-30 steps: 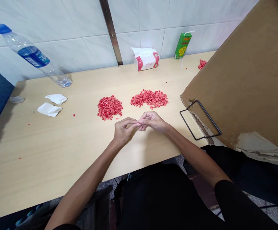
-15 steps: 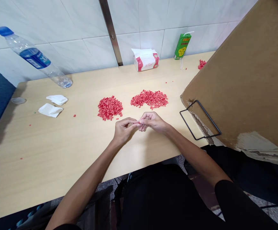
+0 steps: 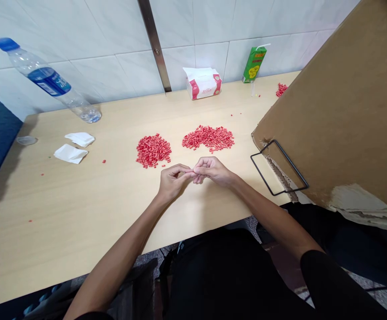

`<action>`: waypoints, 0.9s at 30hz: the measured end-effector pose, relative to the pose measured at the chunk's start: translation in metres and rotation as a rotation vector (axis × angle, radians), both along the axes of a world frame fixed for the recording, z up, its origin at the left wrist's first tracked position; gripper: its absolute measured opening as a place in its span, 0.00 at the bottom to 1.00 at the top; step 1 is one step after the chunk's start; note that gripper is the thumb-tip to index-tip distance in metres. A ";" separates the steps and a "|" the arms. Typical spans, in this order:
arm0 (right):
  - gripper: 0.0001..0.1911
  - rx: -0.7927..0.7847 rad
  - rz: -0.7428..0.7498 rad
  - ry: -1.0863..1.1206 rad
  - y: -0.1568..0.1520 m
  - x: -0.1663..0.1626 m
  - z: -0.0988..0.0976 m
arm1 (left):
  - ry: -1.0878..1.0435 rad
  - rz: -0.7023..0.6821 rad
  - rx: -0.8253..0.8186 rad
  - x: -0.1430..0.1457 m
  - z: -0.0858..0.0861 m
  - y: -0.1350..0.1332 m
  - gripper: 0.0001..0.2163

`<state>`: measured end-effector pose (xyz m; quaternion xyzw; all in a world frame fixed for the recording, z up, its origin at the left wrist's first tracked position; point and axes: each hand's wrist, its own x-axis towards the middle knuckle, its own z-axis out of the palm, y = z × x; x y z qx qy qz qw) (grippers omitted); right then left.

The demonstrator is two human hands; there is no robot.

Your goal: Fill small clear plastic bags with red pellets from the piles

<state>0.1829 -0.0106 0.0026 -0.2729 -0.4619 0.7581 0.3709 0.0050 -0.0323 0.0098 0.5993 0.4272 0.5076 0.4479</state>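
My left hand (image 3: 173,181) and my right hand (image 3: 213,170) meet just above the table, thumb and forefinger of each pinched together. Between the touching fingertips a trace of red shows, seemingly a small red piece, mostly covered by the fingers. Beyond my left hand lies a rounded heap of small red cylindrical pieces (image 3: 153,151). A wider heap of the same red pieces (image 3: 208,138) spreads out behind my right hand, with a notch in its near side. One loose red piece (image 3: 163,166) rests close to my left hand.
A large cardboard sheet (image 3: 329,106) leans in from the right, with a black wire frame (image 3: 280,166) at its lower edge. Along the wall stand a tissue pack (image 3: 205,84), a green drink carton (image 3: 254,65) and a plastic bottle (image 3: 51,82). Folded tissues (image 3: 70,154) lie left.
Both hands stay in the same pinch at nearly the same place. The heaps look unchanged.
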 end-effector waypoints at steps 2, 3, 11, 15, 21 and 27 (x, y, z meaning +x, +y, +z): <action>0.19 0.001 0.005 -0.004 0.000 0.000 0.000 | -0.004 0.002 -0.010 0.000 -0.001 0.000 0.07; 0.19 0.002 0.006 -0.006 0.000 0.000 0.000 | -0.006 0.005 -0.018 0.000 -0.001 0.000 0.07; 0.19 0.021 -0.012 -0.018 -0.002 0.000 0.002 | -0.010 0.013 -0.079 0.002 0.001 0.000 0.12; 0.20 0.025 -0.027 -0.037 -0.002 -0.002 0.004 | 0.022 0.024 -0.064 0.002 0.001 0.000 0.11; 0.21 0.015 -0.114 -0.020 -0.001 -0.005 0.006 | 0.064 0.007 0.000 0.001 0.003 -0.002 0.11; 0.20 0.063 -0.108 -0.034 -0.003 -0.006 0.006 | 0.177 0.075 0.073 0.001 0.000 -0.002 0.07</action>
